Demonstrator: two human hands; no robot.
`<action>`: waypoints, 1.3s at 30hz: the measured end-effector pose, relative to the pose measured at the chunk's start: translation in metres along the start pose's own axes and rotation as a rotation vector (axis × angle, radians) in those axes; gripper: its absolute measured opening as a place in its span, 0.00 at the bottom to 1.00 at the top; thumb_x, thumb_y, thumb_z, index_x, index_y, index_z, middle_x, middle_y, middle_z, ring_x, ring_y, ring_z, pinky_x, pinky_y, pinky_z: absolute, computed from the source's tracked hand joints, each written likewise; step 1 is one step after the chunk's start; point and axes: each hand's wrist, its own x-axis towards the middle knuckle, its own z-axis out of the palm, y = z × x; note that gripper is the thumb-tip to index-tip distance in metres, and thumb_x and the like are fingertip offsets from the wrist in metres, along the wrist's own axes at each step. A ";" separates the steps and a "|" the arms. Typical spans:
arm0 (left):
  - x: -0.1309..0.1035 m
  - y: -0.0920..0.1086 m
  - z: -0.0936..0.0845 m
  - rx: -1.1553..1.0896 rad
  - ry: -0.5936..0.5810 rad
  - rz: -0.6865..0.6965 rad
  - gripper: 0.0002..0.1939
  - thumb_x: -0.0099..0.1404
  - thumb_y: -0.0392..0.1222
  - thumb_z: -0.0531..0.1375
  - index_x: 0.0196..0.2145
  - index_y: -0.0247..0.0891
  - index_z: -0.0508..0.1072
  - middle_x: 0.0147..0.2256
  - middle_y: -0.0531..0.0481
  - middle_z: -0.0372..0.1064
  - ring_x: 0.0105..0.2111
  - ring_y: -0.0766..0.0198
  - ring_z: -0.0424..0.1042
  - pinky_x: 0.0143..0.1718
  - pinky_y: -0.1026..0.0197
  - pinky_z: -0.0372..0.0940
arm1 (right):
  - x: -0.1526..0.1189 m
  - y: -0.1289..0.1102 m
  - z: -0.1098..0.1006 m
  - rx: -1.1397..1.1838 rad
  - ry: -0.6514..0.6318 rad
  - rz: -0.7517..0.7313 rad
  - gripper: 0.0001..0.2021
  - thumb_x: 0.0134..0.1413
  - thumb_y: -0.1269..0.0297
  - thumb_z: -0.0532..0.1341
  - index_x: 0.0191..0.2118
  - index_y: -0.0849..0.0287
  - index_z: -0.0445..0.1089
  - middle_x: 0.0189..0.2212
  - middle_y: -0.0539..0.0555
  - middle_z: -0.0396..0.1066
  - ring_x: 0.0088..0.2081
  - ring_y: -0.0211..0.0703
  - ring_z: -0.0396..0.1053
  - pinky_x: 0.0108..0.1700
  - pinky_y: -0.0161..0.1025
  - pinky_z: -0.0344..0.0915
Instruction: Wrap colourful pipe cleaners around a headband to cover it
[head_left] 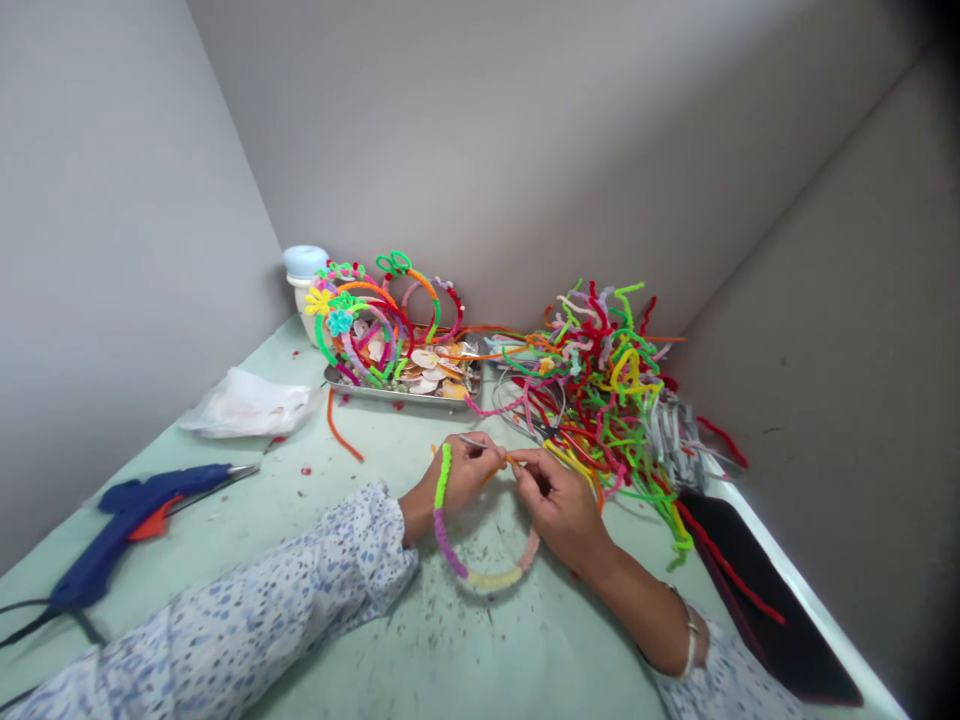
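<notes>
A headband (491, 580) wrapped in fuzzy green, purple, pale yellow and pink sections hangs as a loop between my hands. The fingers of my left hand (466, 472) are closed near its bare grey end, at the top of the loop. Pinched close beside them, my right hand (559, 500) grips an orange pipe cleaner (511, 460) against the band. Both sets of fingertips nearly meet there. Part of the band is hidden behind my right hand, and the orange piece shows only in short stretches.
Finished-looking colourful headbands (375, 320) stand in a metal tray (405, 396) holding flat pieces. A heap of pipe cleaners (607, 390) lies to the right, near a black flat object (772, 600). On the left are a blue glue gun (142, 510), plastic bag (251, 405) and lidded container (306, 265).
</notes>
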 end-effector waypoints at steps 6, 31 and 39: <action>0.001 -0.005 0.002 0.002 0.007 0.019 0.10 0.54 0.42 0.54 0.21 0.33 0.67 0.17 0.56 0.55 0.19 0.71 0.53 0.20 0.67 0.48 | 0.001 -0.002 0.000 0.093 -0.013 -0.003 0.08 0.55 0.65 0.54 0.39 0.57 0.68 0.29 0.49 0.70 0.30 0.37 0.66 0.33 0.32 0.60; 0.003 0.004 -0.016 0.005 0.539 0.227 0.12 0.64 0.41 0.48 0.44 0.39 0.65 0.41 0.48 0.65 0.41 0.64 0.64 0.45 0.60 0.58 | 0.018 0.020 -0.008 0.796 0.148 0.426 0.09 0.49 0.59 0.57 0.36 0.57 0.62 0.21 0.46 0.61 0.20 0.35 0.56 0.21 0.32 0.54; 0.005 -0.008 -0.006 -0.168 0.104 0.019 0.16 0.60 0.46 0.55 0.42 0.34 0.67 0.24 0.53 0.64 0.21 0.71 0.59 0.23 0.68 0.56 | 0.015 0.009 -0.013 1.159 -0.086 0.571 0.09 0.45 0.62 0.60 0.33 0.55 0.61 0.18 0.45 0.57 0.17 0.31 0.50 0.16 0.30 0.45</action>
